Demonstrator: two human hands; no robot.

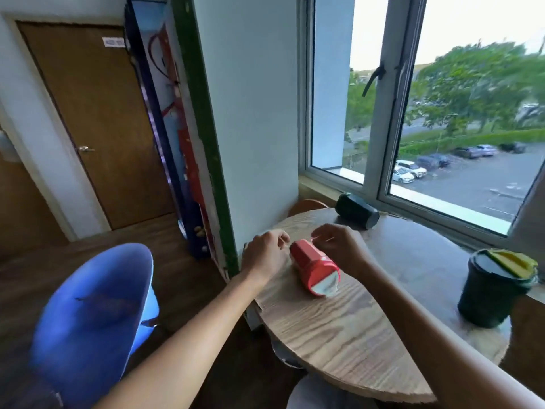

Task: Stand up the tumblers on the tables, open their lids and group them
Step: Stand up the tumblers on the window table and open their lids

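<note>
Head view: both forearms reach forward, left hand and right hand curled; red tumbler lies sideways between them, grip unclear.

- Both bare: left hand, right hand; fingertips smeared by motion blur on my feed.
- Bare right down to the frame edge: left forearm, right forearm.
- Bottom centre: pale grey-white fabric patch; I cannot tell which garment.
</note>
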